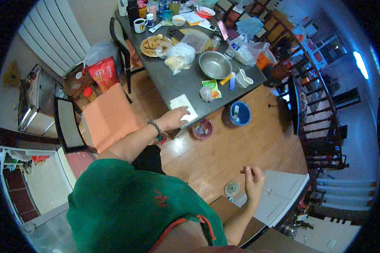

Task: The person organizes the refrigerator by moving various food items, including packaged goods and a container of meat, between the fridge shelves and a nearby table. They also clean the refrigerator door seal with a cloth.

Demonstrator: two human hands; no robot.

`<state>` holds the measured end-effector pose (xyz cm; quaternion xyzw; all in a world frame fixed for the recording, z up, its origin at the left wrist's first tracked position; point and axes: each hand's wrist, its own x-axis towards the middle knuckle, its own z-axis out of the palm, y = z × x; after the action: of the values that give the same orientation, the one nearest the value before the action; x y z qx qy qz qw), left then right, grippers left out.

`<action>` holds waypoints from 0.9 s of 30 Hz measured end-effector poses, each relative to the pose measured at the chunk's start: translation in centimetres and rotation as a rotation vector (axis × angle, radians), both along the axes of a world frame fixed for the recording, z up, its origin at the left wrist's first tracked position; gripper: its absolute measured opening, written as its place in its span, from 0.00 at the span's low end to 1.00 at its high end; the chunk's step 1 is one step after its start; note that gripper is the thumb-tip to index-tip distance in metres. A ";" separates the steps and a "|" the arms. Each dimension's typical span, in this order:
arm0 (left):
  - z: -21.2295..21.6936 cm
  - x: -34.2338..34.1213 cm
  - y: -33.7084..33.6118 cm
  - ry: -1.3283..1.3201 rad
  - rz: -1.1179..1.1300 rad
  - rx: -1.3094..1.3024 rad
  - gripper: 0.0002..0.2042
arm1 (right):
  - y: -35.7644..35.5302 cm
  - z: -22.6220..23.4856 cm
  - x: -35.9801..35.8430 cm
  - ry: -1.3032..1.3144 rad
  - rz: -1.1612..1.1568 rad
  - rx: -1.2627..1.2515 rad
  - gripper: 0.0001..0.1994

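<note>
My left hand (pixel 175 118), with a dark beaded bracelet at the wrist, reaches to the near corner of the dark table (pixel 162 82). Its fingers lie spread over a white stack of paper napkins (pixel 180 102), touching it. Raised over the floor at the right, my right hand (pixel 253 182) has its fingers curled in, and nothing shows in them. Along the table edge beyond the napkins lie a green and white packet (pixel 212 87) and a small crumpled plastic bag (pixel 206 94). A steel bowl (pixel 215 65) stands farther back.
Below the table edge stand a blue bin (pixel 240 114) and a reddish bin (pixel 202 129). A chair with an orange cushion (pixel 111 116) is at the left. Flatbread (pixel 153 45), plastic bags (pixel 181 55) and white spoons (pixel 243 79) lie on the table. A white cabinet (pixel 278 194) is at the right.
</note>
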<state>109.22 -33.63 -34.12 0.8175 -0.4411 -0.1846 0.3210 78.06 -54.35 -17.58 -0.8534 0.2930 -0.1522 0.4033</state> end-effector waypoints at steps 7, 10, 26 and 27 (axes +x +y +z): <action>-1.0 21.2 -6.8 0.002 0.314 -0.290 0.18 | 1.0 -2.7 12.0 0.146 -0.072 0.155 0.06; -2.7 30.5 -9.5 -0.113 0.434 -0.342 0.16 | 2.0 -1.9 18.4 0.271 0.007 0.065 0.07; -10.5 49.3 -14.7 0.138 0.520 0.229 0.20 | 1.6 -3.1 30.2 0.354 0.183 0.037 0.05; -8.3 48.8 -14.6 0.215 0.516 0.145 0.19 | 1.5 -3.4 30.5 0.333 0.198 0.031 0.05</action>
<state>158.04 -48.22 -42.46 0.8992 -0.1677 -0.2134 0.3432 108.51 -52.85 -21.02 -0.8852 0.2724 0.0362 0.3754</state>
